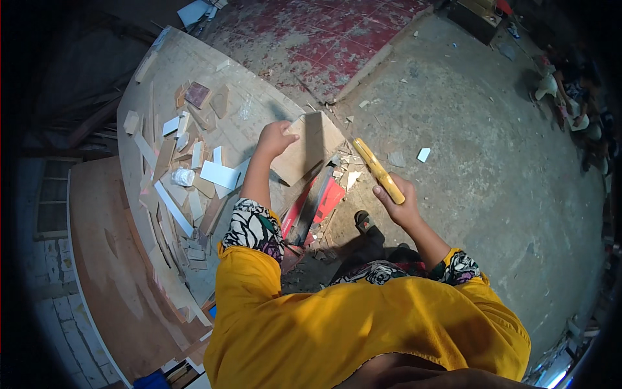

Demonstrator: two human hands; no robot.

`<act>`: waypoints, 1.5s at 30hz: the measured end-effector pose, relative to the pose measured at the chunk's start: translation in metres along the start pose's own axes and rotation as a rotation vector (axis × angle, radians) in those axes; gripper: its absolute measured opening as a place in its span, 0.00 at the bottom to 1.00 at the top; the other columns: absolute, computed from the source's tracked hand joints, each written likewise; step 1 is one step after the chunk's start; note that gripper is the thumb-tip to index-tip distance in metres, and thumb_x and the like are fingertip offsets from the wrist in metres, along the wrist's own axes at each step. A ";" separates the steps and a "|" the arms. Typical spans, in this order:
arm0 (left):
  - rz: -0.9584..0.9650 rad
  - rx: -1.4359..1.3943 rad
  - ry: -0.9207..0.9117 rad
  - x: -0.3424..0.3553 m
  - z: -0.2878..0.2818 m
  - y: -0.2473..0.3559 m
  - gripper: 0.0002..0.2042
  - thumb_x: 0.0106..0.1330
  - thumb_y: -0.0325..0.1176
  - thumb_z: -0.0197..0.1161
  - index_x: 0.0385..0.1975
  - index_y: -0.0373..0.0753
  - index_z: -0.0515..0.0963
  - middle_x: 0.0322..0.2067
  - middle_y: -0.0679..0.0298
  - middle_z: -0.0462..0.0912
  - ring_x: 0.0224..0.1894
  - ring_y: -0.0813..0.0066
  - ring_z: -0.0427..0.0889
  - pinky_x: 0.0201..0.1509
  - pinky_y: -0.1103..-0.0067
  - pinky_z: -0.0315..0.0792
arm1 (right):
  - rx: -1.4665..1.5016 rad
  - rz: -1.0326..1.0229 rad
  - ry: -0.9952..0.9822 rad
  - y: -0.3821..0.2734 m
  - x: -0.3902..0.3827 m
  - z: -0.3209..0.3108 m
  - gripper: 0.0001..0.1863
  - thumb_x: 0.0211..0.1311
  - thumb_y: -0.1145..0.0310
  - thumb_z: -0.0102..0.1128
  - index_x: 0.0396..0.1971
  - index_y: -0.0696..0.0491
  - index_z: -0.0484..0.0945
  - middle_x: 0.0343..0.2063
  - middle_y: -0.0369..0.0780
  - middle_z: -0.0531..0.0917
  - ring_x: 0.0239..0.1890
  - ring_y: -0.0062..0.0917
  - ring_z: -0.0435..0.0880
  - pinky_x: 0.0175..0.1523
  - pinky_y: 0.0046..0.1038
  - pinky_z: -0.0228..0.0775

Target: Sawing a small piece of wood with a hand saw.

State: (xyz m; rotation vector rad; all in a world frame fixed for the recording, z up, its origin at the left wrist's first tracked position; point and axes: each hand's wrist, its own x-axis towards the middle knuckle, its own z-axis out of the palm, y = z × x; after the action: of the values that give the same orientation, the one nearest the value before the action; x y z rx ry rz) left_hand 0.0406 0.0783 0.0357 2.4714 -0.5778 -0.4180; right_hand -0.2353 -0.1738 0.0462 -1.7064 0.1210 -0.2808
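My left hand (276, 137) grips the left edge of a square tan board (292, 160), which is tilted and has a dark band across it, perhaps a shadow. My right hand (395, 198) is wrapped round the long yellow handle (370, 160) of a tool; its thin blade points up toward the board's right side, and I cannot tell whether it touches. Below the board is a red-and-dark object (330, 200) with wood chips beside it. To the left of my left hand, white and brown offcuts (217, 174) and a crumpled white bundle (183, 177) lie on a large worktop (249, 91).
A brown panel (107, 253) lies along the left. The grey concrete floor (479, 194) with a small white piece (424, 155) is at right, bordered by red tiles (350, 32). Other people (570, 94) are at the far right. A dark box (473, 19) stands at the back.
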 end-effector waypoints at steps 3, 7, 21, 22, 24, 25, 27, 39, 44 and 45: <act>-0.079 0.104 0.066 0.011 0.014 0.002 0.24 0.49 0.38 0.71 0.48 0.36 0.78 0.44 0.52 0.82 0.47 0.53 0.80 0.52 0.69 0.72 | -0.004 -0.025 0.041 0.005 -0.004 0.004 0.13 0.57 0.65 0.64 0.23 0.58 0.72 0.15 0.39 0.69 0.18 0.23 0.68 0.25 0.27 0.60; -0.232 0.269 0.232 0.006 0.035 -0.002 0.23 0.51 0.40 0.70 0.48 0.43 0.79 0.52 0.56 0.76 0.54 0.57 0.75 0.57 0.70 0.69 | -0.039 -0.035 -0.043 0.008 -0.011 0.008 0.14 0.58 0.65 0.63 0.23 0.58 0.70 0.15 0.42 0.68 0.17 0.30 0.68 0.25 0.30 0.60; -0.369 0.429 0.371 -0.004 0.112 -0.019 0.17 0.67 0.35 0.45 0.51 0.39 0.76 0.68 0.62 0.56 0.73 0.65 0.43 0.69 0.46 0.35 | -0.246 -0.069 -0.239 0.025 -0.016 0.026 0.14 0.55 0.61 0.64 0.23 0.54 0.71 0.17 0.46 0.74 0.22 0.46 0.76 0.26 0.39 0.67; -0.353 0.469 0.381 -0.004 0.114 -0.022 0.18 0.67 0.33 0.41 0.50 0.39 0.76 0.68 0.62 0.56 0.73 0.65 0.42 0.69 0.47 0.34 | -0.271 -0.078 -0.259 0.027 -0.017 0.027 0.14 0.54 0.61 0.64 0.23 0.54 0.71 0.18 0.46 0.74 0.22 0.46 0.76 0.26 0.39 0.67; -0.362 0.500 0.371 -0.003 0.117 -0.024 0.18 0.67 0.32 0.42 0.50 0.39 0.76 0.68 0.63 0.56 0.73 0.65 0.43 0.70 0.48 0.34 | -0.295 -0.082 -0.259 0.031 -0.017 0.028 0.14 0.54 0.61 0.64 0.23 0.54 0.71 0.17 0.46 0.74 0.22 0.46 0.76 0.26 0.39 0.67; -0.372 0.528 0.369 -0.002 0.118 -0.022 0.18 0.67 0.31 0.42 0.50 0.38 0.76 0.68 0.64 0.57 0.73 0.66 0.43 0.70 0.49 0.35 | -0.322 -0.094 -0.261 0.033 -0.018 0.028 0.14 0.54 0.60 0.64 0.23 0.53 0.71 0.17 0.46 0.74 0.22 0.46 0.76 0.26 0.39 0.67; -0.357 0.521 0.393 -0.003 0.119 -0.021 0.18 0.66 0.32 0.43 0.51 0.39 0.76 0.68 0.64 0.57 0.73 0.66 0.43 0.70 0.48 0.35 | -0.323 -0.094 -0.255 0.034 -0.018 0.029 0.14 0.54 0.60 0.64 0.23 0.53 0.71 0.17 0.46 0.74 0.21 0.46 0.76 0.26 0.39 0.67; -0.350 0.688 0.317 -0.005 0.117 -0.013 0.21 0.65 0.35 0.49 0.59 0.44 0.69 0.67 0.62 0.56 0.73 0.65 0.44 0.70 0.50 0.38 | -0.100 0.004 -0.226 0.038 0.001 0.030 0.13 0.54 0.67 0.64 0.21 0.55 0.68 0.14 0.45 0.67 0.16 0.42 0.69 0.23 0.33 0.60; -0.325 0.825 0.322 -0.005 0.118 -0.030 0.26 0.64 0.37 0.52 0.64 0.49 0.62 0.67 0.63 0.56 0.73 0.65 0.45 0.70 0.51 0.40 | -0.124 0.017 -0.259 0.032 0.006 0.029 0.11 0.54 0.63 0.63 0.24 0.52 0.72 0.16 0.47 0.73 0.21 0.47 0.74 0.25 0.39 0.65; -0.294 0.731 0.299 -0.002 0.118 -0.021 0.26 0.64 0.39 0.51 0.65 0.49 0.62 0.68 0.63 0.55 0.73 0.65 0.45 0.70 0.50 0.39 | -0.132 0.026 -0.254 0.037 0.011 0.031 0.11 0.54 0.63 0.63 0.24 0.52 0.72 0.16 0.47 0.73 0.21 0.47 0.74 0.25 0.39 0.65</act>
State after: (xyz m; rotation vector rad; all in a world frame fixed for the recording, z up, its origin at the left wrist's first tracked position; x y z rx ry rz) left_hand -0.0028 0.0424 -0.0697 3.2543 -0.2605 0.0910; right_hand -0.2143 -0.1525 0.0066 -1.8552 -0.0265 -0.0354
